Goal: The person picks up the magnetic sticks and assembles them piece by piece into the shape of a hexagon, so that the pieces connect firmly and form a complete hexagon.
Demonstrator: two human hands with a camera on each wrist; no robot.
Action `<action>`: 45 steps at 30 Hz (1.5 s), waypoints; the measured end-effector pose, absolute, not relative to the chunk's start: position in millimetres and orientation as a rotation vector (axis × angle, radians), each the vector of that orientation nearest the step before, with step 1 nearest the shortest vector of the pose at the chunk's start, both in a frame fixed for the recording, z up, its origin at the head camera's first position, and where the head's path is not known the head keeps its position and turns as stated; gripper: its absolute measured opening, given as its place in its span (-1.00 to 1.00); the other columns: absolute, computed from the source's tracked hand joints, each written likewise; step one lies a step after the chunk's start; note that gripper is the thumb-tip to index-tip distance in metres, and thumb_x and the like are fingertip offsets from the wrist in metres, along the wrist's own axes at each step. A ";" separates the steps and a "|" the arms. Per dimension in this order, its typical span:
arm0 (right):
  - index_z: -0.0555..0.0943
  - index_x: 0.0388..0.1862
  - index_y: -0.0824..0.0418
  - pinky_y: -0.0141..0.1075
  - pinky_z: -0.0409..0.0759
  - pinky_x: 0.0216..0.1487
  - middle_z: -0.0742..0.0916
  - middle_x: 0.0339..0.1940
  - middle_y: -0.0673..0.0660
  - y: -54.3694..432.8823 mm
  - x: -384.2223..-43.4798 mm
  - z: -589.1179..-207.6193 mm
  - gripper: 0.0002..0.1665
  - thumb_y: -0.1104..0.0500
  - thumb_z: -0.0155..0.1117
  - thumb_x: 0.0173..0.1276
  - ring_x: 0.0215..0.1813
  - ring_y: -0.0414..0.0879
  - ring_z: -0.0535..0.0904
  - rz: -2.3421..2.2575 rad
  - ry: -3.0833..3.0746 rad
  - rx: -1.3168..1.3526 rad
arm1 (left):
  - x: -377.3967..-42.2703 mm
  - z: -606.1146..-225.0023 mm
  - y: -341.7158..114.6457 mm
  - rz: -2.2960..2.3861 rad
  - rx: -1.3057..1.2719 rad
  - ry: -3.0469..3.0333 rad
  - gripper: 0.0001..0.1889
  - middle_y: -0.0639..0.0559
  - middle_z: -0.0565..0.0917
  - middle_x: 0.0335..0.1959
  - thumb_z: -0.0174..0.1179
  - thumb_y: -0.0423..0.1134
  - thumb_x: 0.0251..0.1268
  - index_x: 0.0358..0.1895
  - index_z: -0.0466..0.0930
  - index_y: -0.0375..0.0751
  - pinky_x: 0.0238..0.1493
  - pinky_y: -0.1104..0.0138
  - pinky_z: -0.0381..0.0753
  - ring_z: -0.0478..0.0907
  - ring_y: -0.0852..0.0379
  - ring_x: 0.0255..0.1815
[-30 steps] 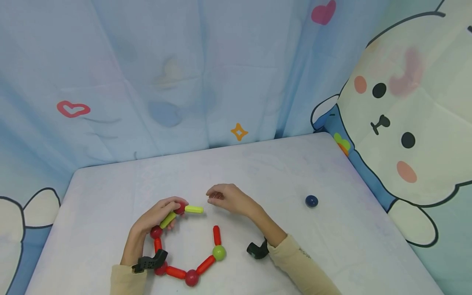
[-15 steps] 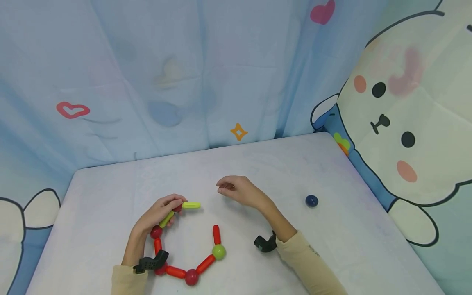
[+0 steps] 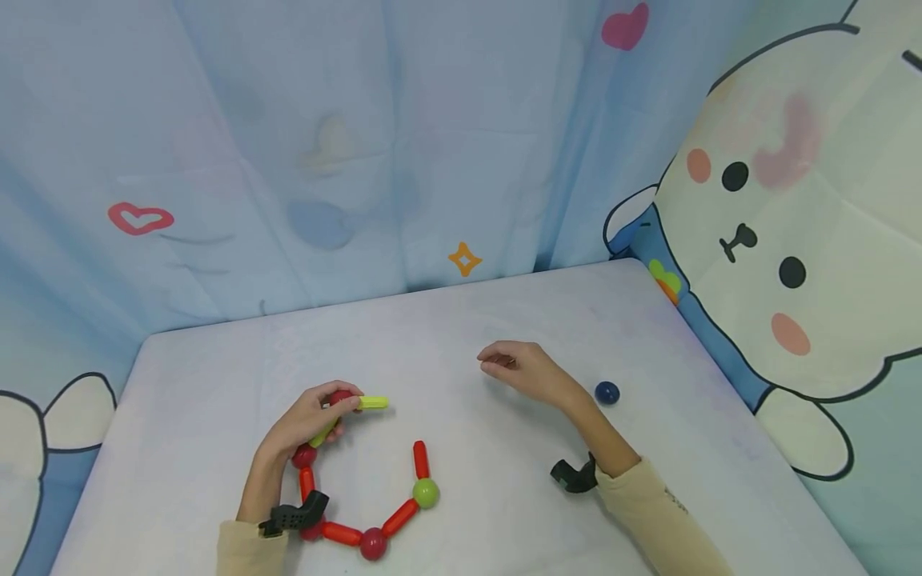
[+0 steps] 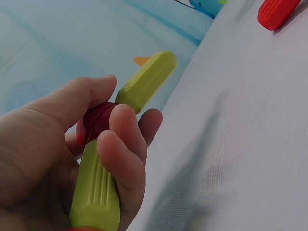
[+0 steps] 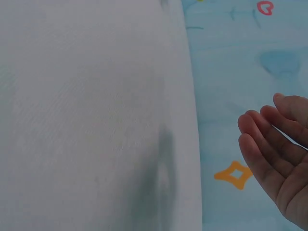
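Note:
My left hand (image 3: 310, 416) grips the raised end of a chain of balls and rods. Its thumb and fingers curl round a red ball (image 4: 98, 120) between two yellow-green rods (image 4: 149, 79). From there the chain runs through red balls (image 3: 373, 544) and red rods (image 3: 341, 534) to a green ball (image 3: 426, 493), ending in a loose red rod (image 3: 421, 459); the ring has a gap at its upper right. Over the table my right hand (image 3: 529, 370) hovers with loosely bent fingers and nothing in it. A dark blue ball (image 3: 607, 393) lies to the right of that hand.
The chain and ball lie on a white-covered table (image 3: 446, 336). A blue patterned curtain (image 3: 288, 160) hangs behind the far edge, with a printed bear (image 3: 814, 208) at the right. Black wrist cameras (image 3: 298, 512) sit on both forearms.
My right hand has moved away to the right, from near the yellow-green rod toward the blue ball. The left hand keeps its grip, and the held end has shifted slightly left.

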State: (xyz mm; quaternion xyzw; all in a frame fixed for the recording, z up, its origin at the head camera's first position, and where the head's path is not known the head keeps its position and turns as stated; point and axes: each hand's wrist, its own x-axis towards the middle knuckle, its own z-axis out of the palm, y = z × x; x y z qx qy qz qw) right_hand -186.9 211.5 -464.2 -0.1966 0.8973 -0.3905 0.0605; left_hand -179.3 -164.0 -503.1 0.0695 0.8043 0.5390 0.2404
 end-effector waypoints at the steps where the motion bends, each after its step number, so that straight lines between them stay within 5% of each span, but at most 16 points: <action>1: 0.65 0.03 0.24 -0.21 0.64 0.02 0.76 -0.10 0.06 216.9 -186.4 -465.6 -0.69 0.11 0.22 0.41 -0.07 -0.11 0.66 -1.171 2.724 -0.593 | -179.3 -503.2 -163.9 1.481 0.193 2.198 -0.61 -0.02 0.51 -0.58 0.19 0.01 0.34 0.07 0.55 -0.18 -0.60 0.38 0.49 0.41 0.16 -0.69; 16: 0.60 0.08 0.21 -0.01 0.60 0.12 0.68 0.07 0.11 311.2 -159.1 -478.8 -0.61 0.09 0.33 0.32 0.13 0.05 0.59 -1.032 2.919 -0.543 | -180.6 -504.8 -161.7 1.498 0.204 2.201 -0.67 -0.05 0.52 -0.60 0.09 -0.03 0.43 0.11 0.55 -0.10 -0.58 0.38 0.44 0.39 0.15 -0.67; 23: 0.61 0.07 0.25 -0.05 0.65 -0.04 0.65 0.09 0.22 342.7 -141.0 -483.8 -0.55 0.10 0.41 0.24 0.12 0.13 0.56 -0.846 3.021 -0.522 | -179.5 -503.5 -162.9 1.509 0.232 2.171 -0.62 -0.07 0.53 -0.58 0.04 -0.03 0.47 0.16 0.52 -0.18 -0.59 0.39 0.43 0.38 0.16 -0.67; 31: 0.64 0.02 0.29 0.23 0.47 0.14 0.62 0.09 0.36 362.1 -125.4 -489.2 -0.58 0.16 0.42 0.20 0.17 0.33 0.47 -0.648 3.063 -0.363 | -178.9 -499.1 -160.1 1.506 0.257 2.173 -0.60 -0.09 0.53 -0.57 0.04 -0.04 0.47 0.18 0.50 -0.22 -0.58 0.39 0.42 0.38 0.16 -0.66; 45: 0.62 0.03 0.33 -0.04 0.67 -0.10 0.68 0.03 0.37 383.7 -111.3 -499.4 -0.59 0.19 0.40 0.22 0.08 0.27 0.61 -0.739 3.034 -0.248 | -177.9 -496.6 -159.8 1.504 0.252 2.175 -0.60 -0.05 0.53 -0.58 0.04 -0.03 0.47 0.18 0.51 -0.21 -0.59 0.39 0.41 0.38 0.17 -0.67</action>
